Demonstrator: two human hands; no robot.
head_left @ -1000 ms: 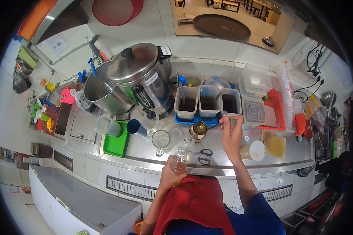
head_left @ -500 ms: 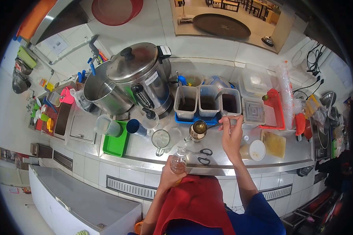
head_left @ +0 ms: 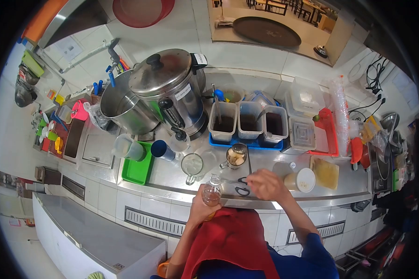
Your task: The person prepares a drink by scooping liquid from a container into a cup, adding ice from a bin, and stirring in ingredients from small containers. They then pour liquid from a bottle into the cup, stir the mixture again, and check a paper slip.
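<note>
My left hand (head_left: 200, 204) is wrapped around a clear bottle (head_left: 212, 191) with an open neck, held upright at the counter's front edge. A small ladle's bowl (head_left: 239, 148) is tipped over the far rim of a glass mug (head_left: 234, 158), where pale ice cubes show. Its thin handle leads toward my right hand (head_left: 267, 185), whose fingers are closed around the end. Black-handled scissors (head_left: 242, 191) lie between my hands, partly covered by the right one. To the left of that mug stands another glass mug (head_left: 192, 166).
Three tubs of dark liquid (head_left: 223, 135) stand in a blue tray (head_left: 246, 144) behind the mug. A steel urn (head_left: 191, 102) rises at back left. A green tray (head_left: 136, 172), a blue cup (head_left: 161, 151) and a white-lidded tub (head_left: 305, 180) flank the work area.
My right hand has come down and toward me, turning the ladle from level to tipped over the mug. My left hand keeps the bottle in about the same place.
</note>
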